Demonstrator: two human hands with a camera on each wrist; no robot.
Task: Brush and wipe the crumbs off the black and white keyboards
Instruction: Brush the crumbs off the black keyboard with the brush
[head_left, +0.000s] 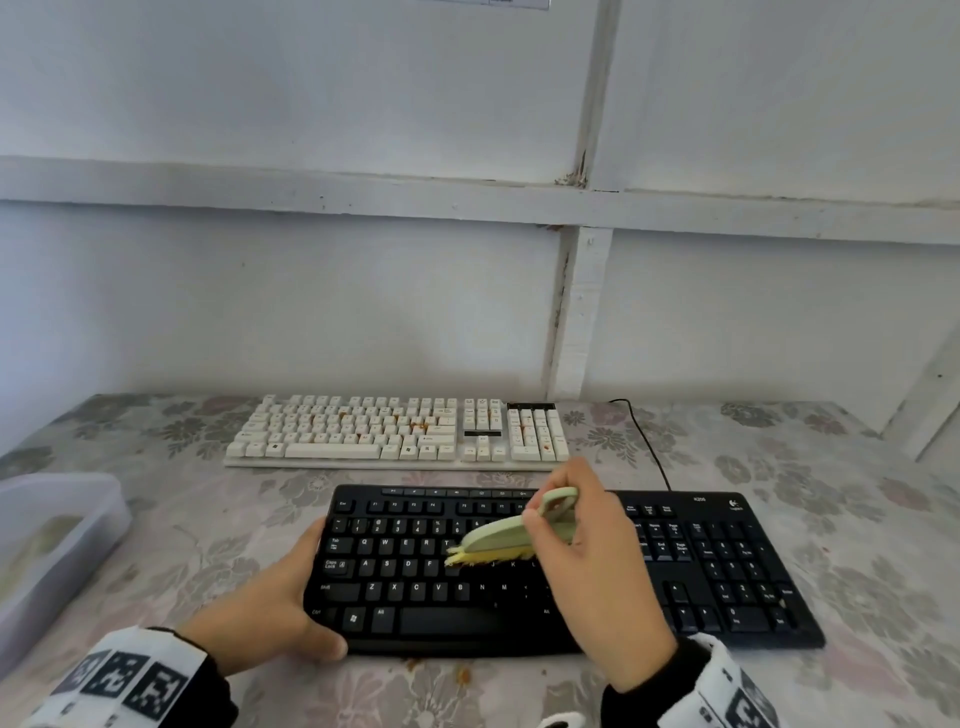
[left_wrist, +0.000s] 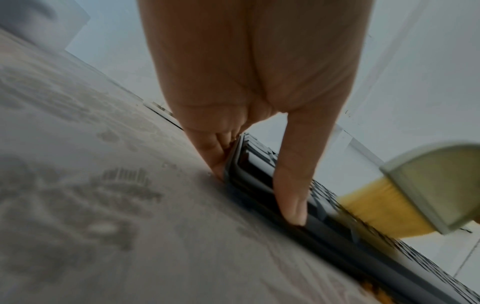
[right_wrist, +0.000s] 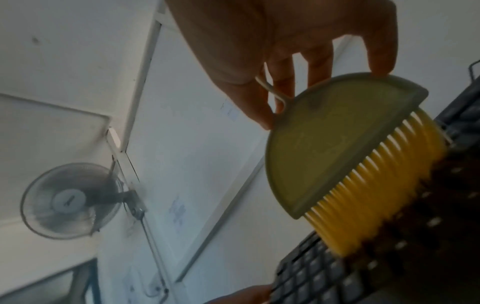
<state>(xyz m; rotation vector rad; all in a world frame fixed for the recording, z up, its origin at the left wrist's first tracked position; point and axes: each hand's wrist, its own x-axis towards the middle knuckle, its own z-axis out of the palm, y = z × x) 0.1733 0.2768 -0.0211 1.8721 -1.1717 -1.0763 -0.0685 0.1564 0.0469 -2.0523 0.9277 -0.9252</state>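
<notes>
The black keyboard (head_left: 701, 561) lies near the table's front edge, its left end tilted slightly. My left hand (head_left: 270, 597) grips that left end, thumb on the front edge (left_wrist: 291, 195) and fingers at the side. My right hand (head_left: 587, 561) pinches a pale green brush (head_left: 498, 538) with yellow bristles (right_wrist: 376, 197), which touch the middle letter keys. The white keyboard (head_left: 400, 434) lies behind, with orange-brown crumbs among its keys. A few crumbs (head_left: 462, 675) sit on the cloth in front of the black keyboard.
A translucent plastic box (head_left: 52, 545) stands at the left table edge. A black cable (head_left: 644, 441) runs from the back wall toward the keyboards. The table carries a floral cloth (head_left: 857, 493). A wall fan (right_wrist: 70, 200) shows in the right wrist view.
</notes>
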